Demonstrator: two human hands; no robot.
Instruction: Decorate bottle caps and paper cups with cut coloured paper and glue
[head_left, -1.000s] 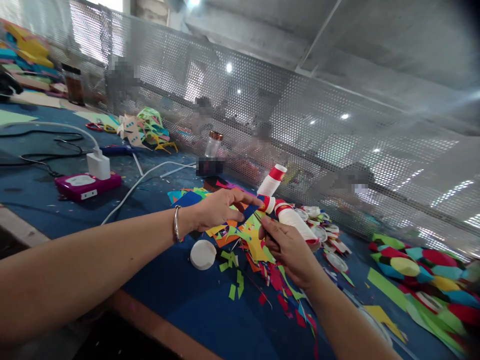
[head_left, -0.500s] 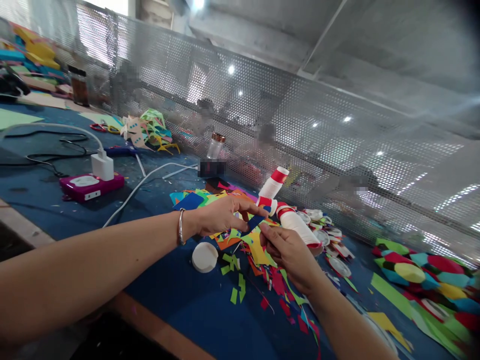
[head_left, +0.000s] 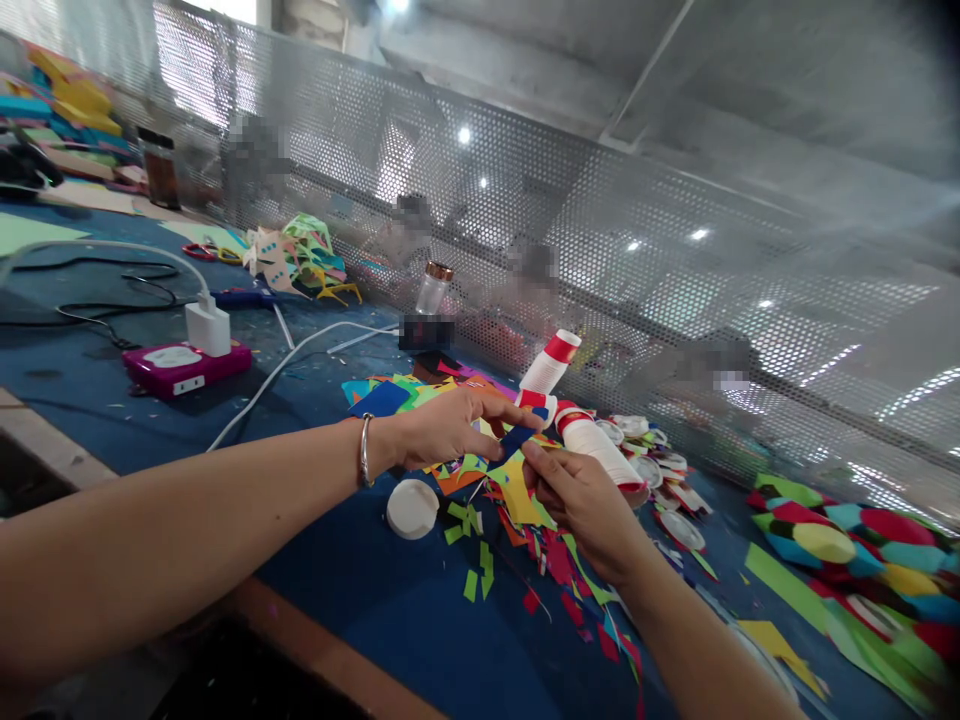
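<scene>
A: Where's the blue strip (head_left: 517, 440)?
B: Between the two hands, above the heap of scraps (head_left: 519, 500). The left hand (head_left: 450, 428) has it between thumb and fingers, which cover part of its edge.
A: And the right hand (head_left: 581, 495)?
B: Its fingers are curled in narrow, thumb tip at or just beside the strip's lower end. I can't tell whether it pinches the strip, or whether anything is hidden in the palm.
A: Can you see both arms whole?
B: No. The left forearm, with a bangle (head_left: 366, 450) at the wrist, is cut off at the left edge; the right one runs out at the bottom.
A: What's behind the fingers?
B: A red and white cup (head_left: 526, 400), partly covered by the left fingertips. A stack of cups (head_left: 600, 455) lies on its side, just beyond the right hand.
A: That jar (head_left: 433, 290)?
B: Its lower end meets a dark, blurred patch, so I can't say what's there. Behind it, the mesh screen (head_left: 480, 215) leaves only vague shapes to see.
A: And at the far right?
B: Many-coloured pieces (head_left: 847, 545), smeared, and cut off by the edge. I can't tell what they make.
</scene>
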